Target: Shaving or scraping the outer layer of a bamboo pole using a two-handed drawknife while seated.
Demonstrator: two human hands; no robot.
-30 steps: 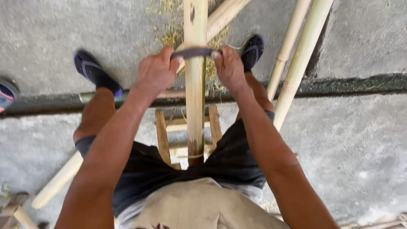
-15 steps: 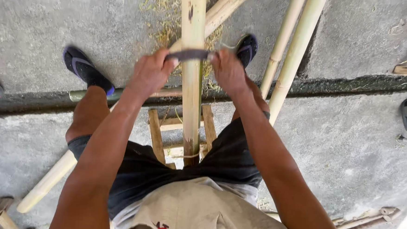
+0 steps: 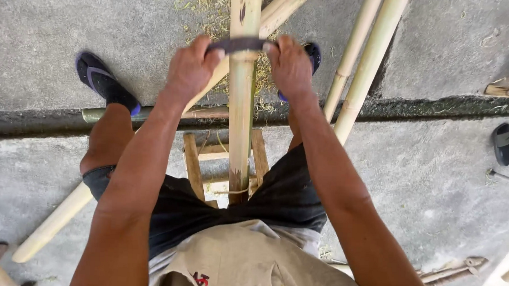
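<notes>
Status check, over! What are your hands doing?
Both hands, left and right, gripping the curved blade. Blade across the bamboo pole. Nothing blocking.

2 bamboo poles [image 3: 366, 62] leaning right, wooden stool [image 3: 224, 159], grey concrete floor [image 3: 69, 23]

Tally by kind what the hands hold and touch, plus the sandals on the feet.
Hands: 2, left hand and right hand
Blades: 1, dark blade
Poles: 1, bamboo pole
Sandals: 2, blue sandals
Total: 6
</notes>
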